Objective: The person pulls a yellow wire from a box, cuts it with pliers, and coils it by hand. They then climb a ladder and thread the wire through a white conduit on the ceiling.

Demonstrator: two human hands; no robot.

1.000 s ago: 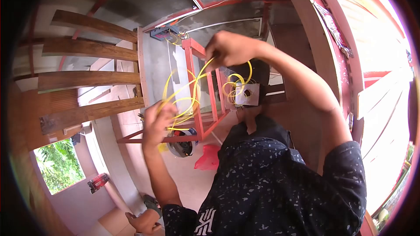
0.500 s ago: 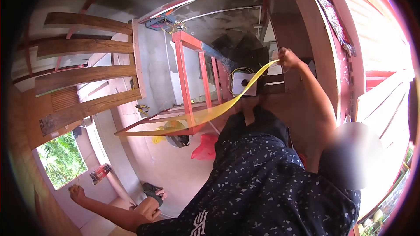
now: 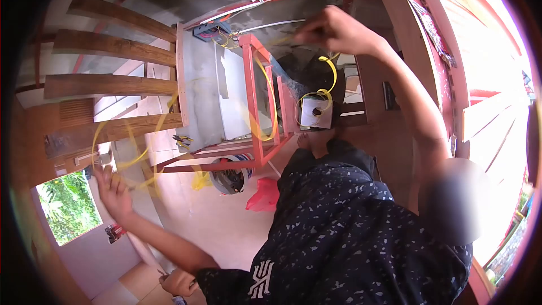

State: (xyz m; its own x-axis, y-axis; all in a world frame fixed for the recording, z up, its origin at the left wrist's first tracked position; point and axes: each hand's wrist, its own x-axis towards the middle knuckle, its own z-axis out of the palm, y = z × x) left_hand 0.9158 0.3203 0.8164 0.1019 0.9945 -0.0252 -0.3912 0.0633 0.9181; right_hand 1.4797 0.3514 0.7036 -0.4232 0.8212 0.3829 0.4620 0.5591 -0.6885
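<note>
My left hand [image 3: 116, 195] is raised at the left, its fingers closed on a loose yellow wire [image 3: 148, 151] whose loops blur around it. At upper centre my right hand [image 3: 333, 31] is closed and smeared by motion, with yellow strands close to its fingers. Curls of the yellow wire hang between my hands, in front of a red-painted frame [image 3: 248, 101]. Below my right hand, a yellow curl [image 3: 333, 73] leads down to a white box [image 3: 312, 117] with a dark round hole.
A bucket of tools [image 3: 230, 179] and a red plastic bag [image 3: 263, 195] are on the floor. Yellow-handled pliers [image 3: 182, 141] lie beyond the frame. Wooden slats [image 3: 113, 85] fill the upper left, beside an electrical box [image 3: 210, 30]. Part of another person [image 3: 179, 282] shows at the bottom.
My left hand has risen and come inward. My right hand has moved up and left. The yellow wire, stretched in one long sweep before, now hangs in loose curls.
</note>
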